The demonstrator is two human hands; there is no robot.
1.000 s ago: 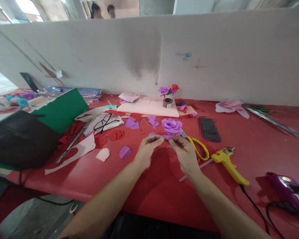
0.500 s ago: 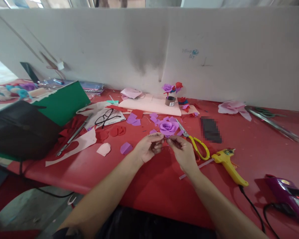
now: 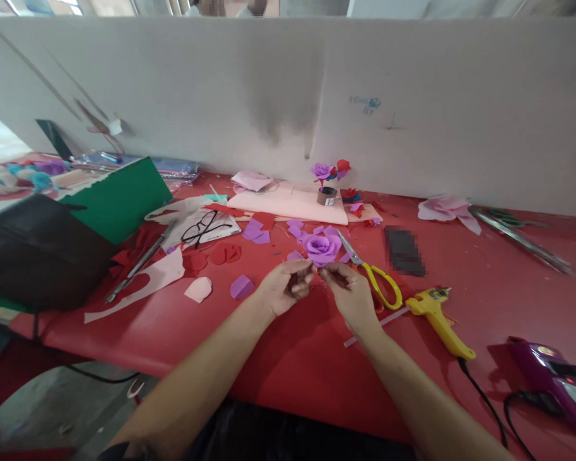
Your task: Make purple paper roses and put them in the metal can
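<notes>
A purple paper rose faces up at the middle of the table, its base pinched between both hands. My left hand is closed on the rose's lower left side with thumb and forefinger. From the right, my right hand grips the underside near the same spot, its fingertips almost meeting the left ones. The exact stem or base between the fingers is too small to make out. Loose purple petals lie just behind the rose. Yellow-handled scissors rest close to my right hand, blades pointing toward the rose.
Right of the hands lie a yellow glue gun with a cord, a dark blurred rectangle and a purple device. Left are black glasses, red petals and a green board. Finished flowers stand in a tape roll.
Almost nothing differs. The whole view has shifted slightly, and both hands keep the purple rose at the same place with a small change in the fingers.
</notes>
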